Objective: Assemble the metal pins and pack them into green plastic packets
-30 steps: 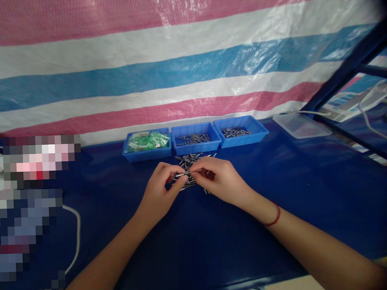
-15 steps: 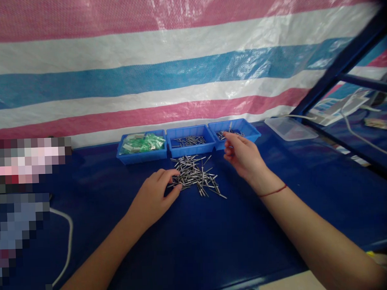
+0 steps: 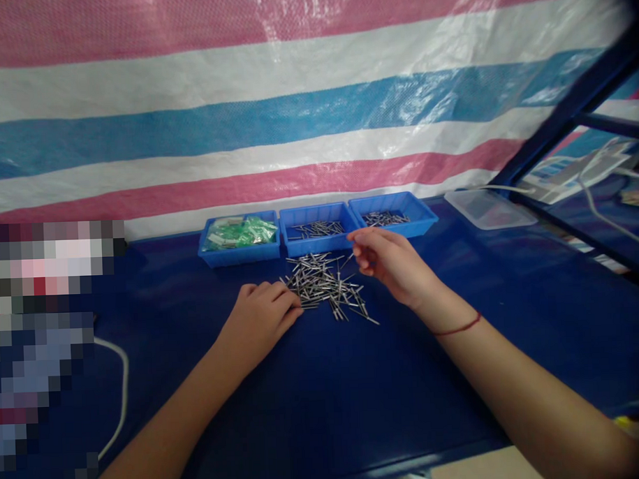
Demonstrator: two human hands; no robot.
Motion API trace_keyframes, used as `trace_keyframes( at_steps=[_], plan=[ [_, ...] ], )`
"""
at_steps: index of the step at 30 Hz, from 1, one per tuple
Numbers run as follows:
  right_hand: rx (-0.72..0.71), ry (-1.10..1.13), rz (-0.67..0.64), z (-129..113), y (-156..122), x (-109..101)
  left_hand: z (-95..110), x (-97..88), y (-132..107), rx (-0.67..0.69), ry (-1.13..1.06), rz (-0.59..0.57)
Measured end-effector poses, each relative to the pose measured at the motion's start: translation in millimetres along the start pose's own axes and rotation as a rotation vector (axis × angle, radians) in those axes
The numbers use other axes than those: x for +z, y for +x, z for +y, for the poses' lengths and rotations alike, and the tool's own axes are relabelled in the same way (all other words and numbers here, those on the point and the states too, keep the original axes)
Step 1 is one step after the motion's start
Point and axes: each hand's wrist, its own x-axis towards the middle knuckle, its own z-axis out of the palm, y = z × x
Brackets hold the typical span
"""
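Note:
A loose pile of silvery pop rivets (image 3: 326, 285) lies on the blue tabletop. At the pile's left edge is my left hand (image 3: 267, 311), thumb and forefinger pinched together on a rivet whose shank sticks out at the fingertips. My right hand (image 3: 386, 261) hovers past the pile's upper right, in front of the bins. Its fingers are loosely curled and apart, with nothing visible between them. Behind the pile, the middle blue bin (image 3: 293, 246) and the right blue bin (image 3: 421, 225) both hold rivets.
The left blue bin (image 3: 241, 255) contains green-and-clear plastic packets (image 3: 243, 232). A translucent plastic lid (image 3: 489, 209) rests right of the bins. Striped sheeting (image 3: 294, 114) hangs behind, a blue metal frame (image 3: 561, 126) stands at right, and a white cable (image 3: 125, 386) runs at left.
My right hand has drawn back from over the right bin, left towards the pile; the rivet at its fingertips is no longer seen. My left thumb and forefinger have closed together.

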Motion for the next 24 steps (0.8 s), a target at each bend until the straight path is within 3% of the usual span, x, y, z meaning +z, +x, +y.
trace_keyframes(
  at_steps=[5, 9, 13, 24],
  plan=[
    [-0.145, -0.254, -0.076, 4.4, -3.4, 5.5, -0.1, 0.3, 1.9, -0.015, -0.033, 0.045],
    [-0.254, -0.464, -0.267, 8.4, -10.2, 11.7, -0.3, -4.1, 3.9, -0.122, -0.427, 0.067],
    [-0.167, -0.377, -0.440, 12.2, -24.4, 24.4, 1.6, -7.7, 4.1, -0.273, -0.706, 0.137],
    [-0.222, -0.255, -0.357, 11.9, -34.5, 33.8, 7.0, -8.4, 4.5, -0.283, -0.862, 0.103]
  ],
)
